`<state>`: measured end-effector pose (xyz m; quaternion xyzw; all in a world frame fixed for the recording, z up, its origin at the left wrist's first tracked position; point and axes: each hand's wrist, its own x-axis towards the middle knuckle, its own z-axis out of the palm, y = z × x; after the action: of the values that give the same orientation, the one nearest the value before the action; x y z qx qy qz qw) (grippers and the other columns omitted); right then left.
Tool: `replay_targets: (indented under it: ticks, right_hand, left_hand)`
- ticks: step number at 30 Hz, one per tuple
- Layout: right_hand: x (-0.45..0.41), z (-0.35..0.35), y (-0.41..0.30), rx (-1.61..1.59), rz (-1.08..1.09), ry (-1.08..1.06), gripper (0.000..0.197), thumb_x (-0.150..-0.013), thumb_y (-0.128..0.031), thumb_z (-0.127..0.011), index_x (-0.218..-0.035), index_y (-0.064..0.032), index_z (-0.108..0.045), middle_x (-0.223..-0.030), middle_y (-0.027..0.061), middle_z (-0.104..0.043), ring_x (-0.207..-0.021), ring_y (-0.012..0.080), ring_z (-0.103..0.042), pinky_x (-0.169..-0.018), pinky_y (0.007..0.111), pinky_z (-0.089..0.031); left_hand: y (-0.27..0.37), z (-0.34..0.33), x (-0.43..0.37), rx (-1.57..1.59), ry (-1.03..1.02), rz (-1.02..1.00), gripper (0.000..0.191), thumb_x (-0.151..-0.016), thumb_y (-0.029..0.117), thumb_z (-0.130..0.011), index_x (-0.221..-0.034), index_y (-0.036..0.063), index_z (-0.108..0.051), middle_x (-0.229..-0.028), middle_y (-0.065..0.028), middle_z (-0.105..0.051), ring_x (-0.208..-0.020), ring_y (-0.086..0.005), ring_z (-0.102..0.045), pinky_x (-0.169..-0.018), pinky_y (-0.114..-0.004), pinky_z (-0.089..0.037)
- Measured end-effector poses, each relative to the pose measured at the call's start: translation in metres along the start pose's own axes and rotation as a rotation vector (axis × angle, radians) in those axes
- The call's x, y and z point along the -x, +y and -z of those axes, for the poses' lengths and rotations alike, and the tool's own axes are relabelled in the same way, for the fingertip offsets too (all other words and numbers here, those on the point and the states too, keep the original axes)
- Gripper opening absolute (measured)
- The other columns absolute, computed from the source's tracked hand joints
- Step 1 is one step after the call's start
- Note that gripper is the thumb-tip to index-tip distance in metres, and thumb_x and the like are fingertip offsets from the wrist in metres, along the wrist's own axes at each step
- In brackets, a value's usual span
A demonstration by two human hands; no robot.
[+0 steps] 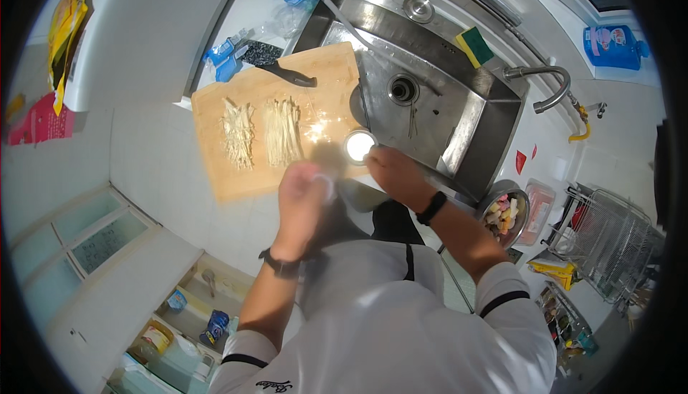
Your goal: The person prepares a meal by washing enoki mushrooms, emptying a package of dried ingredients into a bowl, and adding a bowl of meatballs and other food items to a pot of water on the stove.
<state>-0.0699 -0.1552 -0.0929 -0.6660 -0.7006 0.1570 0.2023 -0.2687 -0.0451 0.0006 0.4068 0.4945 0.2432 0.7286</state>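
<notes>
Two bundles of enoki mushrooms, a left one [238, 135] and a right one [282, 133], lie apart on a wooden cutting board [322, 66]. My left hand [300, 192] is blurred below the right bundle, with its fingers closed around a pale round object [324, 183], possibly a lid. At the board's right edge, my right hand [395, 171] grips the rim of a small round container [360, 146] with bright white contents. A kitchen knife [290, 75] rests at the board's far edge, its black handle over the wood.
Beyond the board is a steel sink [430, 125] with mushroom strands by its drain [403, 89]. A yellow-green sponge [474, 47] sits on its rim, near the faucet [553, 90]. A metal bowl of food pieces [502, 214] and a wire rack [618, 238] stand at right.
</notes>
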Motion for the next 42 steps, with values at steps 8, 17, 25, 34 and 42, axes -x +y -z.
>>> replay_targets:
  ticks: [8,17,25,34,42]
  right_hand:
    - [0.007,0.024,-0.045,-0.678,-0.379,0.114,0.02,-0.083,-0.01,-0.069,-0.102,-0.0027,-0.065,-0.092,0.0095,-0.067,-0.064,0.0154,-0.062,-0.058,0.03,-0.05]
    - [-0.006,-0.021,-0.043,-0.653,-0.654,0.283,0.017,-0.09,-0.022,-0.063,-0.092,-0.0056,-0.063,-0.075,0.0134,-0.064,-0.067,0.0307,-0.063,-0.06,0.04,-0.049]
    - [-0.01,-0.038,-0.032,-0.505,-0.844,0.373,0.018,-0.089,-0.019,-0.057,-0.088,-0.0019,-0.062,-0.074,0.0148,-0.067,-0.067,0.0291,-0.066,-0.061,0.039,-0.051]
    - [-0.009,-0.071,-0.005,-1.057,-1.151,0.312,0.026,-0.09,-0.021,-0.056,-0.09,0.0036,-0.065,-0.067,0.0125,-0.068,-0.06,0.0195,-0.069,-0.057,0.033,-0.055]
    - [-0.01,-0.053,-0.012,-1.386,-1.185,0.434,0.024,-0.089,-0.016,-0.056,-0.09,0.0068,-0.064,-0.078,0.0148,-0.069,-0.064,0.0214,-0.069,-0.057,0.032,-0.055]
  left_hand:
    - [-0.039,-0.006,-0.029,-0.009,-0.114,-0.005,0.014,-0.088,-0.005,-0.056,-0.096,0.0055,-0.054,-0.084,-0.0012,-0.059,-0.069,-0.0087,-0.054,-0.059,-0.023,-0.043]
    - [-0.088,-0.005,-0.068,-0.322,-0.047,-0.213,0.011,-0.089,-0.005,-0.055,-0.097,0.0027,-0.057,-0.088,-0.0015,-0.059,-0.074,-0.0067,-0.055,-0.066,-0.021,-0.045]
    - [-0.097,-0.012,-0.091,-0.225,0.103,-0.026,0.01,-0.086,-0.002,-0.061,-0.095,0.0018,-0.061,-0.086,-0.0024,-0.061,-0.075,-0.0092,-0.055,-0.068,-0.023,-0.046]
    - [-0.092,-0.021,-0.104,-0.329,0.142,0.114,0.011,-0.084,0.008,-0.061,-0.075,0.0019,-0.064,-0.07,-0.0021,-0.06,-0.064,-0.0095,-0.053,-0.06,-0.026,-0.044]
    - [-0.089,-0.023,-0.098,-0.194,0.13,0.189,0.011,-0.088,0.01,-0.054,-0.081,0.0034,-0.06,-0.075,-0.0041,-0.06,-0.064,-0.0123,-0.056,-0.06,-0.027,-0.048]
